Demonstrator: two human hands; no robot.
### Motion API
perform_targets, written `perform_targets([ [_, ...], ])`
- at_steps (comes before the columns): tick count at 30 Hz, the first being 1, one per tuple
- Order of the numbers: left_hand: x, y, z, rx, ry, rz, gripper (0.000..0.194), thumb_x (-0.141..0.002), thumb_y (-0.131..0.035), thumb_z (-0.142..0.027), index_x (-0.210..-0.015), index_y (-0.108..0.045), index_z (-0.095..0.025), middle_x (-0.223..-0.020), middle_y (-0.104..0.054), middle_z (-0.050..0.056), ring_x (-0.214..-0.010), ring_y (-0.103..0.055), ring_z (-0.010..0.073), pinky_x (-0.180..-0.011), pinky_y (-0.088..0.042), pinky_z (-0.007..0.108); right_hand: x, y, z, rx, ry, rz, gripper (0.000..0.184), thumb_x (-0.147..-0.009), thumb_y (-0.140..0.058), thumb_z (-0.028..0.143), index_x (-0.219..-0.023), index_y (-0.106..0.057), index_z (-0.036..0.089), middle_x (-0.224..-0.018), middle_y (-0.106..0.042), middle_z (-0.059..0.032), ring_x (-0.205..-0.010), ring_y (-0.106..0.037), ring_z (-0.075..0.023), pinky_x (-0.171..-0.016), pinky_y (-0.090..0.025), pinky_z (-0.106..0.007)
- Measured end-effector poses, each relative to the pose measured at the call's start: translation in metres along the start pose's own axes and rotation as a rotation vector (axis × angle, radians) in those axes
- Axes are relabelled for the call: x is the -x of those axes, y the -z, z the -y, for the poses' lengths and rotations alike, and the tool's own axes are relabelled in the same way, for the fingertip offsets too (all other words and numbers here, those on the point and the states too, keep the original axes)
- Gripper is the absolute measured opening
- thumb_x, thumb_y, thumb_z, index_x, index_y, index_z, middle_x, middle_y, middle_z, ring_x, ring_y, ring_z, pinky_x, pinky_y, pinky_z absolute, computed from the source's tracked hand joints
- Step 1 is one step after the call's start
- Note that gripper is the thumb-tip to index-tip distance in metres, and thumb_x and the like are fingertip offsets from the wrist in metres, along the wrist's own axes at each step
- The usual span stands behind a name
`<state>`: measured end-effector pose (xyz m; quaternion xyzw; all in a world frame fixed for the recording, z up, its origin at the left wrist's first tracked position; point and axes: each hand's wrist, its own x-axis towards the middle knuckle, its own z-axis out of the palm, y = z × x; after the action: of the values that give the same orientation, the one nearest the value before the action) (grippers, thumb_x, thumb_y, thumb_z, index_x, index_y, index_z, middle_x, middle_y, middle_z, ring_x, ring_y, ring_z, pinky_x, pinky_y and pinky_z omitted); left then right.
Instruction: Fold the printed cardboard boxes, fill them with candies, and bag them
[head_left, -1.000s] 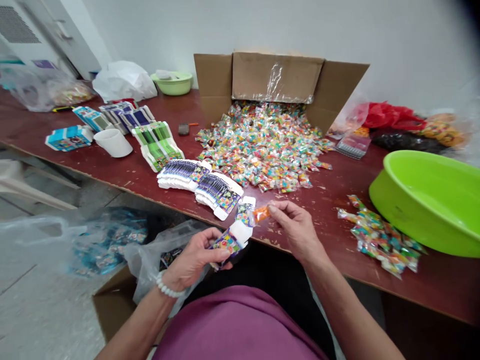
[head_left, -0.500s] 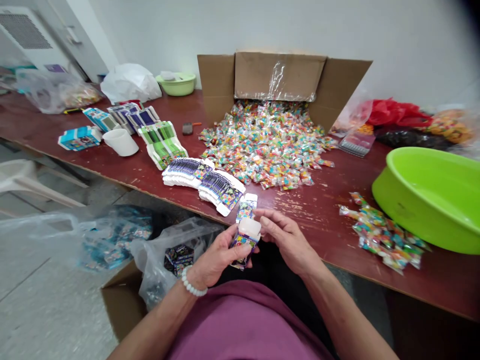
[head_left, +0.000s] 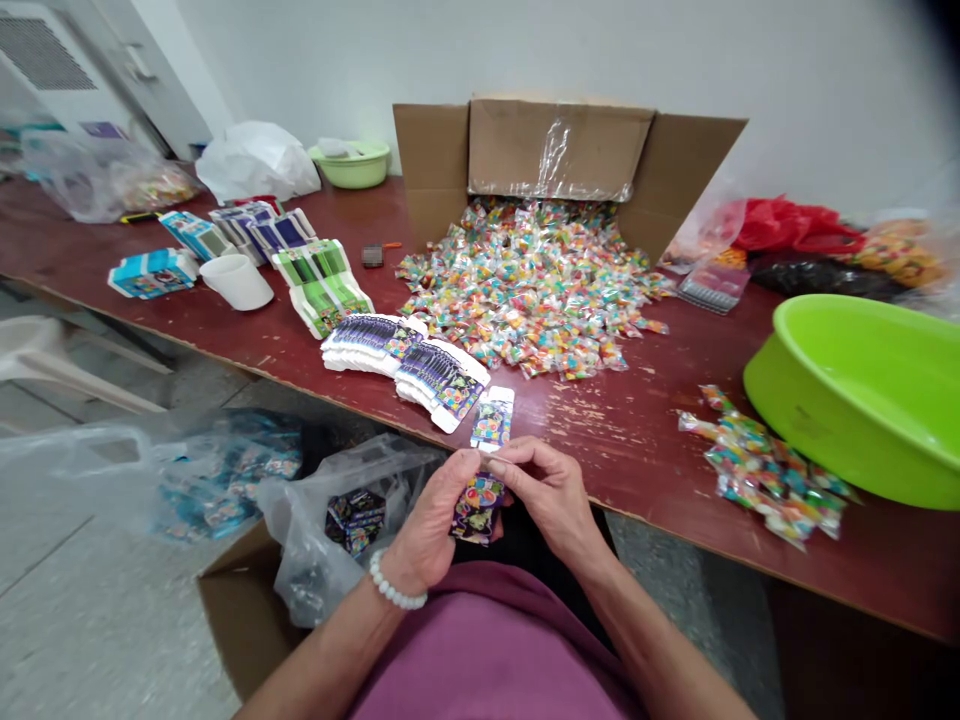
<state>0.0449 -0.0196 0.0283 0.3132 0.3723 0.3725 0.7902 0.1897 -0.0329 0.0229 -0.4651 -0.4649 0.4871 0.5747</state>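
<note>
Grips small box (head_left: 478,510) in curled left hand (head_left: 431,518), pinches its top with right hand (head_left: 553,497); has carton (head_left: 493,418) just beyond both, candies (head_left: 532,285) farther, tub (head_left: 840,405) rightward.

Wall (head_left: 300,60): and the whole back is filled by it, plain, smooth, pale grey.
Table (head_left: 637,430): dark red, stretched right across, its top scuffed and chipped along the front edge.
Far left corner: a white panel with a dark grille (head_left: 45,50) is glimpsed, perhaps an appliance, blurred.
Chair (head_left: 34,345): pale plastic, cut off at left.
Floor (head_left: 90,640): grey, speckled, crossed by dark joints.
Light: evenly, softly spread.
</note>
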Motion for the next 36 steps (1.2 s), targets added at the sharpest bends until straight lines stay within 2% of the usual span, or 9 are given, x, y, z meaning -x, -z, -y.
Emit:
perform_targets([
  [3, -0.003, 0.0, -0.005, 0.153, 0.189, 0.019, 0.047, -0.086, -0.059, -0.061, -0.091, -0.063, -0.015, -0.067, -0.066, 0.003, -0.046, -0.061, 0.0158, -0.042, -0.052, 0.027, -0.002, 0.007, 0.003, 0.209, 0.246, 0.08, 0.008, -0.087, -0.072, 0.027, -0.083, -0.075, 0.021, -0.088, -0.072, -0.0041, -0.076, -0.066, -0.0161, -0.065, -0.053, -0.026],
  [6, -0.004, 0.001, -0.009, 0.196, 0.221, 0.027, 0.044, -0.086, -0.06, -0.059, -0.093, -0.064, -0.016, -0.067, -0.065, 0.002, -0.046, -0.061, 0.0166, -0.04, -0.052, 0.028, -0.003, 0.011, 0.009, 0.323, 0.345, 0.185, 0.007, -0.09, -0.069, 0.025, -0.09, -0.075, 0.022, -0.096, -0.075, -0.0056, -0.088, -0.069, -0.0186, -0.079, -0.054, -0.03],
  [11, -0.004, 0.004, -0.002, 0.064, 0.096, -0.076, 0.027, -0.087, -0.064, -0.043, -0.095, -0.065, -0.017, -0.071, -0.064, 0.0, -0.05, -0.06, 0.0129, -0.044, -0.051, 0.024, -0.004, 0.009, 0.009, 0.385, 0.153, 0.151, 0.008, -0.086, -0.071, 0.027, -0.083, -0.072, 0.02, -0.089, -0.075, -0.0049, -0.081, -0.07, -0.0191, -0.075, -0.054, -0.031],
  [16, -0.003, 0.004, 0.003, 0.006, 0.083, -0.096, 0.05, -0.091, -0.05, -0.058, -0.113, -0.067, -0.016, -0.078, -0.069, 0.005, -0.056, -0.061, 0.0158, -0.048, -0.053, 0.027, -0.01, 0.003, 0.001, 0.132, -0.144, 0.128, 0.015, -0.079, -0.074, 0.032, -0.079, -0.069, 0.018, -0.079, -0.074, -0.0041, -0.062, -0.065, -0.016, -0.056, -0.052, -0.026],
  [19, -0.004, 0.005, 0.002, -0.049, 0.077, -0.14, 0.058, -0.087, -0.053, -0.064, -0.107, -0.071, -0.012, -0.075, -0.069, 0.007, -0.056, -0.061, 0.0158, -0.048, -0.052, 0.025, -0.013, 0.001, 0.002, 0.026, -0.198, 0.127, 0.019, -0.078, -0.076, 0.035, -0.077, -0.07, 0.017, -0.075, -0.073, -0.004, -0.06, -0.064, -0.0158, -0.054, -0.051, -0.026],
  [22, -0.006, 0.007, -0.001, -0.029, 0.088, -0.156, 0.048, -0.083, -0.063, -0.056, -0.098, -0.073, -0.012, -0.069, -0.068, 0.005, -0.052, -0.06, 0.0154, -0.045, -0.05, 0.025, -0.01, 0.002, 0.005, 0.122, -0.08, 0.166, 0.015, -0.085, -0.071, 0.033, -0.081, -0.071, 0.018, -0.083, -0.073, -0.0044, -0.065, -0.065, -0.016, -0.058, -0.052, -0.027],
  [26, -0.012, 0.011, -0.004, 0.141, 0.161, -0.083, 0.035, -0.081, -0.064, -0.038, -0.105, -0.072, -0.014, -0.07, -0.067, 0.002, -0.048, -0.058, 0.0145, -0.04, -0.048, 0.026, -0.003, 0.001, 0.005, 0.317, 0.202, 0.235, 0.005, -0.089, -0.067, 0.023, -0.094, -0.069, 0.022, -0.105, -0.071, -0.0055, -0.096, -0.066, -0.0197, -0.084, -0.052, -0.034],
  [31, -0.014, 0.018, -0.003, 0.188, 0.02, -0.136, 0.03, -0.081, -0.064, -0.029, -0.106, -0.072, -0.013, -0.088, -0.072, 0.005, -0.07, -0.066, 0.0139, -0.068, -0.056, 0.024, 0.006, -0.014, -0.012, 0.502, 0.341, 0.255, 0.051, -0.074, -0.081, 0.017, -0.118, -0.056, 0.023, -0.123, -0.06, -0.0094, -0.117, -0.055, -0.0259, -0.101, -0.046, -0.043],
  [36, 0.002, 0.043, -0.006, -0.037, -0.049, -0.274, 0.038, -0.082, -0.065, -0.043, -0.111, -0.069, -0.018, -0.083, -0.071, 0.004, -0.066, -0.065, 0.0169, -0.056, -0.052, 0.026, 0.002, -0.021, -0.031, 0.579, 0.299, 0.266, 0.095, -0.065, -0.09, 0.03, -0.142, -0.034, 0.023, -0.135, -0.048, -0.0153, -0.119, -0.053, -0.0293, -0.096, -0.051, -0.042],
])
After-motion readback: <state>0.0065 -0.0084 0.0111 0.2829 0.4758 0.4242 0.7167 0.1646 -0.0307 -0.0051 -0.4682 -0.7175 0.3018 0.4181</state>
